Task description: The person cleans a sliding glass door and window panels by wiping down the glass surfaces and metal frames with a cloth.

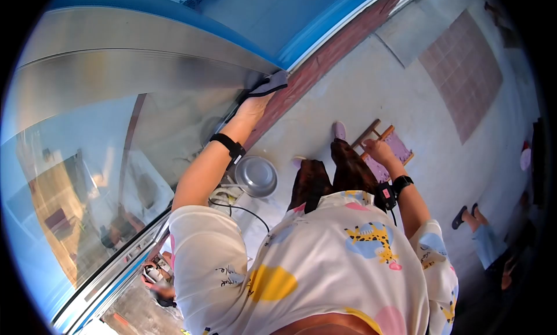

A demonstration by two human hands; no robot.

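My left hand [256, 107] reaches forward and presses a folded grey cloth [275, 84] against the lower corner of the metal-framed panel [174, 71], just above the reddish ledge. Its fingers are mostly hidden by the cloth. Lower and to the right, my right hand [379, 151] is closed on the wooden frame of a small stool [398, 147] with a purple seat, which hangs tilted beside my leg. Both wrists wear black bands.
A round metal basin [256, 176] sits left of my legs, near a black cable [255, 216]. Glass with reflections [87, 184] fills the left side. The reddish ledge [325, 65] runs along the blue wall [243, 16]. Another person's sandalled feet [460, 217] stand at right.
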